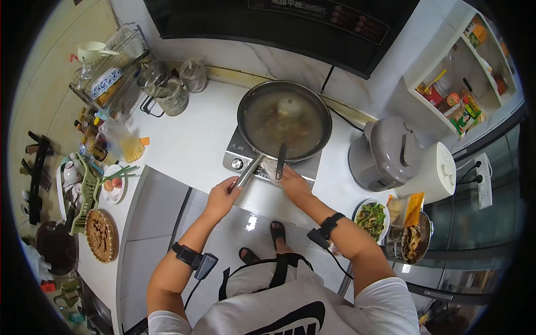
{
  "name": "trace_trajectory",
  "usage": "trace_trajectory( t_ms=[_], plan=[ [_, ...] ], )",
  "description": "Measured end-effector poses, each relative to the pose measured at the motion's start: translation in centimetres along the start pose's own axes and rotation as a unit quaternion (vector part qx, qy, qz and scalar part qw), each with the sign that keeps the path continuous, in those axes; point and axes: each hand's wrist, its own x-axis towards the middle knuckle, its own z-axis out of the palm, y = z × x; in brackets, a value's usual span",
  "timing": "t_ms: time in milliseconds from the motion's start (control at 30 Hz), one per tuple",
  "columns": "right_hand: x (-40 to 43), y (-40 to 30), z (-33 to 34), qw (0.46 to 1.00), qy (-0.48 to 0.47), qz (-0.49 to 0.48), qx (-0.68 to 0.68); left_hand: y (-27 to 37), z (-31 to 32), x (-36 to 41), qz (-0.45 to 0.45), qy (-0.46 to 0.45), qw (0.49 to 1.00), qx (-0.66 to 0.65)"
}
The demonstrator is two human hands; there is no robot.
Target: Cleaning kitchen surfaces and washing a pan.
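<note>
My left hand (224, 197) grips the metal handle (250, 169) of a large wok (268, 146). Cloudy liquid fills much of the wok, which rests on an induction cooktop (236, 155). A ladle (289, 107) lies in the liquid, its dark handle (281, 161) leaning over the near rim. Close to the end of that handle, my right hand (294, 184) is at the wok's near side with a pale cloth (273, 169) at its fingers. Whether its fingers close on the cloth, the rim or the ladle handle cannot be made out.
A grey pressure cooker (377, 155), a white appliance (431, 171), a plate of green vegetables (370, 217) and a metal pot (425, 234) are at the right. Bottles (90, 134), a dish rack (86, 197) and a round basket (100, 236) line the left. A range hood (251, 25) hangs above.
</note>
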Motion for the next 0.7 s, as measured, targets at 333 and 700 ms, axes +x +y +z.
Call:
trace_trajectory(
  t_ms=[333,700],
  plan=[
    [-2.4,4.0,-1.2,0.994,0.081,-0.002,-0.069,0.8,-0.2,-0.1,-0.004,-0.013,0.999,0.048],
    [-7.2,8.9,-2.2,0.961,0.056,0.269,-0.030,-0.8,-1.1,-0.8,-0.014,-0.052,0.996,-0.067]
  ],
)
